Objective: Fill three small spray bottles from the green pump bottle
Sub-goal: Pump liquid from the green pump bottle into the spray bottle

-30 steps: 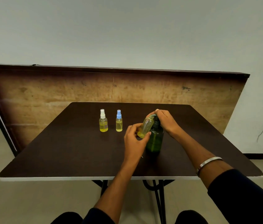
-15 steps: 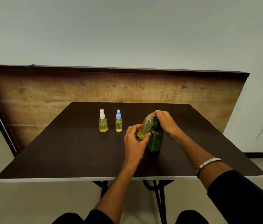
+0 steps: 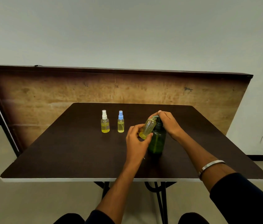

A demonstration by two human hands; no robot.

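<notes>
The dark green pump bottle (image 3: 157, 141) stands on the dark table (image 3: 72, 152), right of centre. My right hand (image 3: 168, 122) rests on top of its pump head, fingers curved over it. My left hand (image 3: 135, 139) pinches a small uncapped clear bottle (image 3: 147, 129), tilted with its mouth up at the pump spout; a little yellow liquid sits at its bottom. Two small spray bottles stand upright further left, one with a white cap (image 3: 105, 122), one with a blue cap (image 3: 120, 122), both partly filled with yellow liquid.
A wooden board (image 3: 46, 94) leans against the wall behind the table. The table's white front edge (image 3: 62, 179) runs across near me. A small thin object (image 3: 144, 158) lies on the table by my left wrist.
Almost nothing has moved; both hands stay at the pump bottle, with the tilted small bottle held at the spout.
</notes>
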